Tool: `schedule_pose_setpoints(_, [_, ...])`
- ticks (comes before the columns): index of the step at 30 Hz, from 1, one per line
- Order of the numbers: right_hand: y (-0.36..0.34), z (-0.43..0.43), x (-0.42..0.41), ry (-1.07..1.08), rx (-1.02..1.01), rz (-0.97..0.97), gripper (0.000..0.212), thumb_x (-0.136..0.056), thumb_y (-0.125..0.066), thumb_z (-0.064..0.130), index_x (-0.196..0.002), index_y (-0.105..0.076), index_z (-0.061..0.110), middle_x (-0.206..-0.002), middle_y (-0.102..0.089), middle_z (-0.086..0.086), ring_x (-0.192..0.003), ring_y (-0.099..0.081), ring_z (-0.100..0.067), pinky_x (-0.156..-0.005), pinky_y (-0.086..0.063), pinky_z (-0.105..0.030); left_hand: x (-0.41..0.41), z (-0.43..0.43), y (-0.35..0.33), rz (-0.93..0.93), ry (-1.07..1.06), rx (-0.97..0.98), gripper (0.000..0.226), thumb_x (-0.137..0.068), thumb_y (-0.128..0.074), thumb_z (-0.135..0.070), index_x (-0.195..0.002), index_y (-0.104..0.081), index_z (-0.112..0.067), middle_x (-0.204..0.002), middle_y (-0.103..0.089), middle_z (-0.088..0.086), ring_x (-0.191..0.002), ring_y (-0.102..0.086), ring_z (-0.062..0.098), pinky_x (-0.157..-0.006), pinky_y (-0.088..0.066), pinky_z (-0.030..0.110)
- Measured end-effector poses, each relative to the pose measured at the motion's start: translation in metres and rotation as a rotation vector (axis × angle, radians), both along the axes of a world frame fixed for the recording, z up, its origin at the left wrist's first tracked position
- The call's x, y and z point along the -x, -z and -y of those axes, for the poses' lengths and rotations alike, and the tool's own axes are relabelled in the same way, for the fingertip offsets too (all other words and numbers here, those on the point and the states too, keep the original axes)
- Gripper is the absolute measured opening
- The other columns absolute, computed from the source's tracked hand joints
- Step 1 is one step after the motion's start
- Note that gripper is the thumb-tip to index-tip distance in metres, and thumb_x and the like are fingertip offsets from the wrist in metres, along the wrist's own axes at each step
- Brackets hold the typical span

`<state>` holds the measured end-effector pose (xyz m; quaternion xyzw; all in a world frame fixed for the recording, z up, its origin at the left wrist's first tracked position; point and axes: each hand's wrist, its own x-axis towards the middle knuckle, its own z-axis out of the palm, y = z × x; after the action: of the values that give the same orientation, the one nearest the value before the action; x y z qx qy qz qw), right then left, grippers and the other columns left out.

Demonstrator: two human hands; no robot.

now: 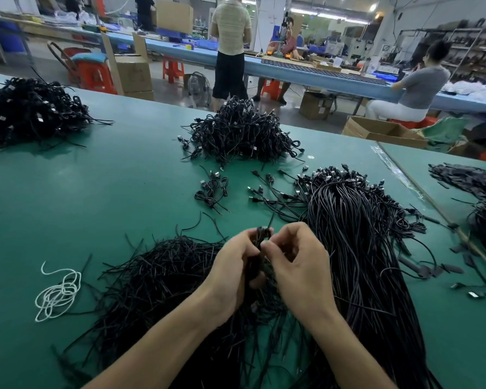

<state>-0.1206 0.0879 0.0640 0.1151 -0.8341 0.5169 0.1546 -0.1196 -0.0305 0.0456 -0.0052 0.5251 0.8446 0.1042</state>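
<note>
left hand, right hand, fingers curled round black cable, tail pointing away

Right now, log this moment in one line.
left hand: grips black cable | right hand: pinches black cable | cable heap: right of hands

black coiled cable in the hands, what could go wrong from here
Both left hand and right hand pinch the black coiled cable over the heap of loose black tie strips; a slip could let it uncoil into them. Its tail runs toward the spread of long black plugged cables and might snag there.
</note>
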Motion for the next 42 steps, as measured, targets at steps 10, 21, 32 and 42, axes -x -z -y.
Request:
schedule_pose_setpoints(10, [-0.017, -0.011, 0.005, -0.098, 0.351, 0.089, 0.024, -0.086, -0.071, 0.001, -0.08, -0.054, 0.016, -0.075, -0.067, 0.005, -0.072, -0.063, -0.008, -0.073, -0.055, -0.021, -0.003, 0.016, 0.004, -0.528, -0.36, 0.726, 0.03, -0.092, -0.069, -0.02, -0.107, -0.057, -0.043, -0.094, -0.054, -0.012, -0.078, -0.051, 0.002, -0.069, -0.043, 0.015])
schedule_pose_setpoints(21, [-0.014, -0.004, 0.0, -0.095, 0.098, -0.05, 0.036, -0.086, -0.074, 0.01, -0.075, -0.055, 0.039, -0.082, -0.067, 0.006, -0.072, -0.062, -0.02, -0.066, -0.054, -0.045, -0.015, 0.024, -0.002, -0.296, 0.021, 0.502, 0.033, -0.096, -0.065, -0.024, -0.125, -0.051, -0.021, -0.066, -0.07, 0.006, -0.049, -0.065, 0.02, -0.046, -0.049, 0.026])
schedule_pose_setpoints(32, [-0.014, -0.003, -0.007, -0.359, 0.613, 0.324, 0.024, -0.087, -0.061, -0.014, -0.082, -0.05, 0.006, -0.068, -0.067, 0.002, -0.062, -0.063, -0.003, -0.056, -0.05, -0.012, -0.011, 0.024, -0.003, -0.376, -0.213, 0.29, 0.04, -0.091, -0.034, -0.023, -0.112, -0.065, -0.037, -0.091, -0.072, 0.012, -0.087, -0.07, 0.031, -0.076, -0.059, 0.043])
schedule_pose_setpoints(42, [-0.003, -0.004, -0.004, -0.317, 0.583, 0.457, 0.018, -0.08, -0.075, 0.006, -0.082, -0.058, 0.01, -0.074, -0.063, -0.006, -0.065, -0.055, -0.015, -0.056, -0.047, -0.02, -0.018, 0.022, -0.006, -0.437, -0.08, 0.196, 0.048, -0.097, -0.023, -0.068, -0.14, -0.038, -0.056, -0.116, -0.074, 0.003, -0.126, -0.059, 0.015, -0.117, -0.026, 0.05])
